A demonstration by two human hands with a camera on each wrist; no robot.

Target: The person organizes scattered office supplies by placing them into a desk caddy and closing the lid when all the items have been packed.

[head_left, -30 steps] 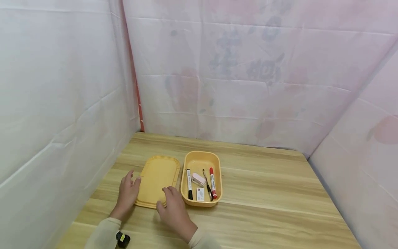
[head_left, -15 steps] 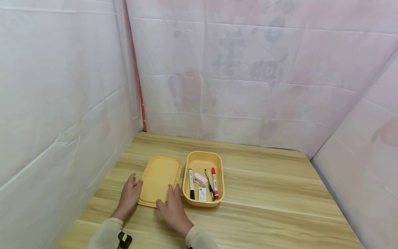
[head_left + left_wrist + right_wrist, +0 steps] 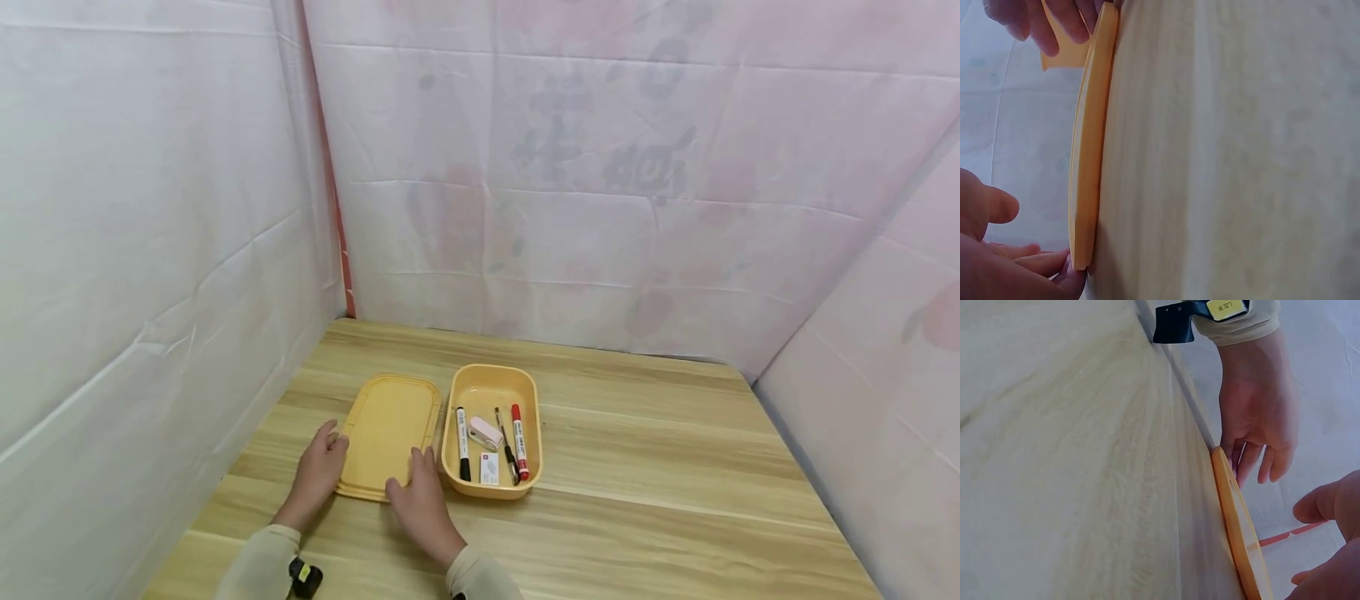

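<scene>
A yellow plastic lid lies flat on the wooden table, left of the matching open box. At the lid's left edge is my left hand, thumb raised and fingertips right at the lid's end in the left wrist view. My right hand is at the near right corner, its fingers spread and overlapping the lid in the head view. Inside the box are a black-capped marker, a small pink stapler, a little white carton, a black pen and a red marker.
Pale printed sheets hang as walls to the left, behind and to the right. The wooden table extends well to the right of the box. A black wrist device sits at the left sleeve.
The head view has shifted slightly. My right hand's fingers have straightened a little and point further forward along the lid's edge; my left fingers stay by its left side. The lid looks unmoved.
</scene>
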